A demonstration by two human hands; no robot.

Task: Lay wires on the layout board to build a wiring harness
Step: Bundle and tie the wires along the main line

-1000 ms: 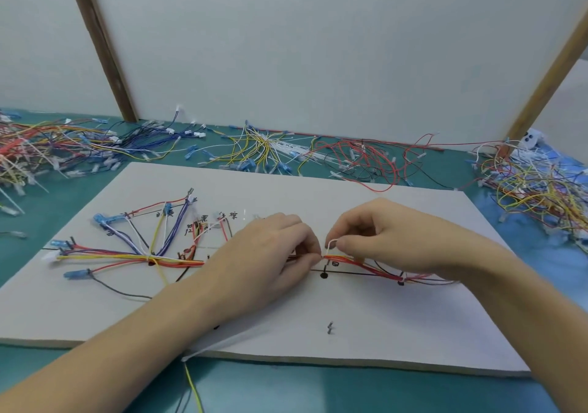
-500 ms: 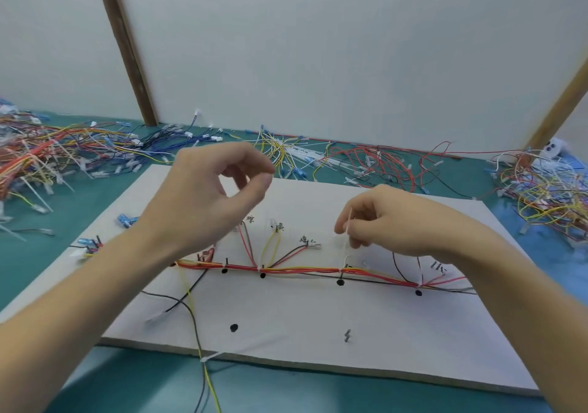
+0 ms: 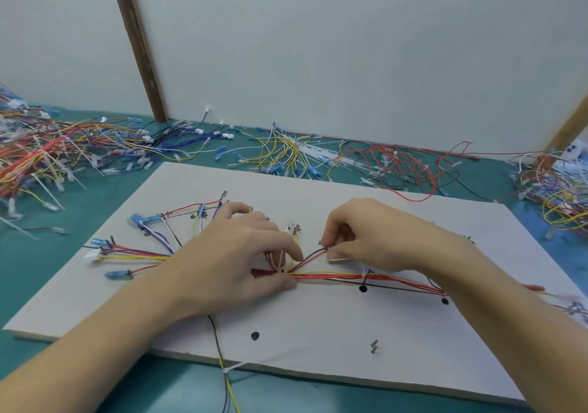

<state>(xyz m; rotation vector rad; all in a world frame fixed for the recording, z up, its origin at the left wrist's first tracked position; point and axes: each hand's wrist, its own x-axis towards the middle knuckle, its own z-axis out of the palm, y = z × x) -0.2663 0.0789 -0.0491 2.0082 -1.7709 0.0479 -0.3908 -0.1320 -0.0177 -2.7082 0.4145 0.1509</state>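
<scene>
Far left on the teal counter (image 3: 79, 221): a heaped tangle of loose wires (image 3: 47, 154), more strewn along the far edge. On the white layout board (image 3: 318, 333), left portion: fanned branch ends with blue terminals (image 3: 144, 220), purple, yellow and red strands converging rightward into one trunk. Left hand (image 3: 235, 263) down on the board at the branch point, thumb and forefinger curled and pinching the wire bundle (image 3: 327, 275) where a white tie loop stands up; other fingers (image 3: 241, 209) loosely bent above the branches. Right of it, a red-and-black wire pair (image 3: 310, 256) rising diagonally from the trunk up to the right hand (image 3: 366, 237), fingers curled tight and pinching that pair's end, together with what looks like a thin white strand. Trunk's long axis running left to right, near-parallel to the board's near edge, past black dots (image 3: 363, 289) and under the right wrist toward the far right end. Pair's free end just far of the trunk, nearer the right hand; likely next move: settling it along its marked branch while the left pins the junction. Near edge: black and yellow wire (image 3: 219, 342) trailing off the board.
</scene>
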